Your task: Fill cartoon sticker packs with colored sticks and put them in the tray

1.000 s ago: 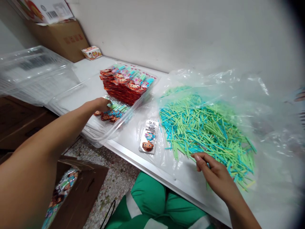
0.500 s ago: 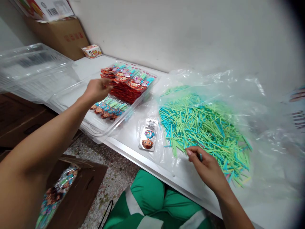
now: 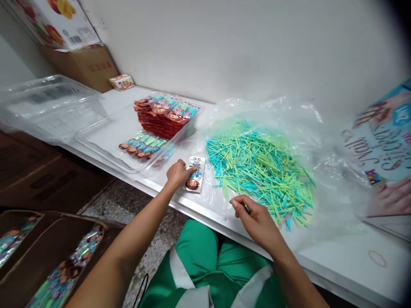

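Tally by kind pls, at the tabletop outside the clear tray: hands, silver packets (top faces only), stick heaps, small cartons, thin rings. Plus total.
Hands (left hand, right hand): 2
Silver packet: 1
Green-blue stick heap: 1
Small carton: 1
Thin ring: 1
Total: 6

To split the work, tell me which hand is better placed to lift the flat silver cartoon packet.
Left, probably: the left hand is at the packet; the right hand curls near thin green-and-blue sticks.
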